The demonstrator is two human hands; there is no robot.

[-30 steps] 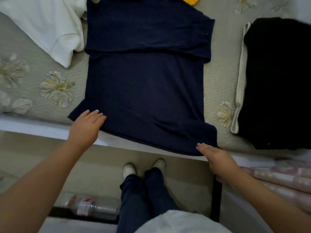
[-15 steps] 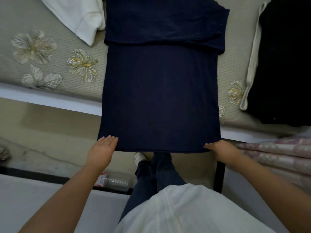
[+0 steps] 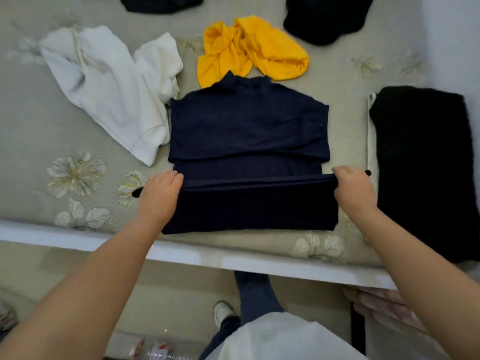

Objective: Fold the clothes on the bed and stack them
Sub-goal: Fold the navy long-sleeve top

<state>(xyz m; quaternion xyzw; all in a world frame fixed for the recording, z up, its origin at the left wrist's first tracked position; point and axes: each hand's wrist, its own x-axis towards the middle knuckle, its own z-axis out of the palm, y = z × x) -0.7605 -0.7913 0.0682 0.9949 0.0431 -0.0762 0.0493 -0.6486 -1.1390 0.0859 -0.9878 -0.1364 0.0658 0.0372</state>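
Observation:
A navy top (image 3: 246, 131) lies flat on the grey floral bed (image 3: 39, 131), its sleeves folded across the chest and its collar pointing away from me. Its lower part is doubled up over the body. My left hand (image 3: 159, 194) grips the left end of the hem, my right hand (image 3: 354, 189) grips the right end, and the hem is stretched taut between them. A folded black garment (image 3: 426, 165) lies to the right on the bed, on top of a white one whose edge (image 3: 370, 126) shows.
A crumpled white top (image 3: 109, 84) lies left of the navy one. A yellow garment (image 3: 249, 48) sits behind it. Dark clothes (image 3: 324, 16) lie at the far edge. The bed's white edge (image 3: 207, 258) runs in front of me, with my legs below.
Both hands took the hem, which hung over the bed's edge, and carried it up and away from me over the top's body.

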